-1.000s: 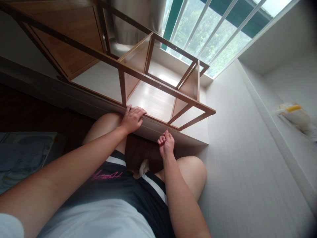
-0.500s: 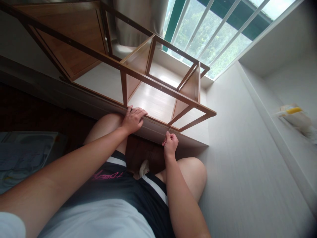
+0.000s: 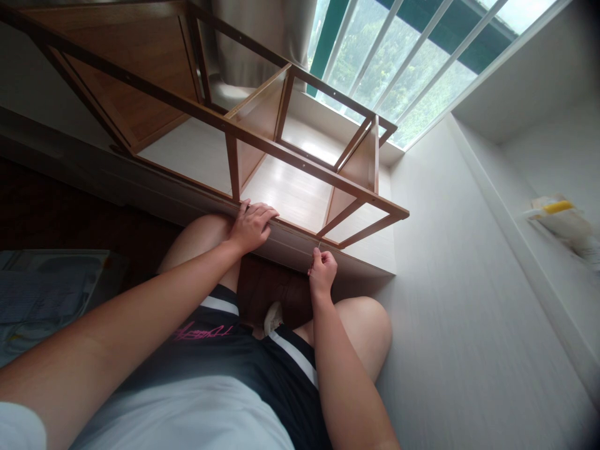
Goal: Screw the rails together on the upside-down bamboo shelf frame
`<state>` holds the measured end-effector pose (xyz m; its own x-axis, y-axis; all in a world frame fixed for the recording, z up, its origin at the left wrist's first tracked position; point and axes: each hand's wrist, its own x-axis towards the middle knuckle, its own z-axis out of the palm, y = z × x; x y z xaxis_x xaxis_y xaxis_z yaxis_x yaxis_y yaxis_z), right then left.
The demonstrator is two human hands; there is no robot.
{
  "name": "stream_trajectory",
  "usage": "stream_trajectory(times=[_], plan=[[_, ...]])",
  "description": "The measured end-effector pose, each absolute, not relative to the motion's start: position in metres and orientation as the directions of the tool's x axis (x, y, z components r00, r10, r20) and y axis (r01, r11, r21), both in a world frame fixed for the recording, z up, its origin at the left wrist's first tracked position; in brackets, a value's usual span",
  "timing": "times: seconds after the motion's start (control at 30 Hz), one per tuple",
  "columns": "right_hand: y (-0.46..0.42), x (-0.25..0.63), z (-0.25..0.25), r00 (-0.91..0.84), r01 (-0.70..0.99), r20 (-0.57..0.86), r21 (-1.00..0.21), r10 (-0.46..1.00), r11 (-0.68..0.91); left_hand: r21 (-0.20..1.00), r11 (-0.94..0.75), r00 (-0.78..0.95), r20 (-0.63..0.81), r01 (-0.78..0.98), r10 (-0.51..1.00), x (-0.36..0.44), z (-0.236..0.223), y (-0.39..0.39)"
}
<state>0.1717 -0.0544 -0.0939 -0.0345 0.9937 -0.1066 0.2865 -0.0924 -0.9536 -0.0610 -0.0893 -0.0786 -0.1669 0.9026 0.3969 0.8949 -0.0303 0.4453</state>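
A brown wooden shelf rack (image 3: 262,147) lies on its side on a pale ledge, with its open frame towards me. My left hand (image 3: 252,228) rests over its near lower rail, fingers curled onto the wood beside an upright. To the right, my right hand (image 3: 322,270) is closed in a pinch just below that same rail. From its fingertips a thin metal rod (image 3: 320,243), like a hex key, reaches up to the rail near a crosspiece joint. Most of the rod is hidden in the fingers.
The pale ledge (image 3: 375,253) ends at a light wall panel (image 3: 459,262) on the right. Behind the rack are a barred window (image 3: 398,69) and a curtain (image 3: 262,44). A box with papers (image 3: 51,287) stands at lower left; a blurred package (image 3: 557,219) sits at right.
Almost nothing differs. The right hand has shifted very slightly at the rail, and the left hand keeps its place on the rack.
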Motion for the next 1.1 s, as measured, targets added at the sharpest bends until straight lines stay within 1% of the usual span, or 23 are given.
stream_trajectory(times=[0.07,0.17,0.37,0.57,0.8,1.1], plan=[[-0.053,0.173,-0.092,-0.006,0.351,-0.065,-0.934,0.998,-0.059,0.443,-0.032,-0.163,0.397,0.896,0.903,-0.061,-0.079,-0.089],[-0.053,0.175,-0.091,0.011,0.401,-0.041,-0.915,0.999,-0.042,0.437,-0.036,-0.158,0.401,0.899,0.902,-0.061,-0.079,-0.089],[-0.050,0.178,-0.087,0.027,0.452,-0.024,-0.891,0.999,-0.034,0.442,-0.037,-0.162,0.404,0.896,0.901,-0.060,-0.078,-0.089],[-0.050,0.178,-0.091,0.018,0.519,0.077,-0.853,0.997,0.057,0.446,-0.032,-0.170,0.405,0.894,0.898,-0.060,-0.079,-0.089],[-0.049,0.177,-0.093,0.004,0.545,0.088,-0.835,0.996,0.072,0.430,-0.040,-0.156,0.411,0.902,0.898,-0.060,-0.077,-0.089],[-0.050,0.175,-0.080,-0.025,0.614,0.118,-0.782,0.993,0.109,0.439,-0.027,-0.167,0.396,0.898,0.903,-0.060,-0.076,-0.089]])
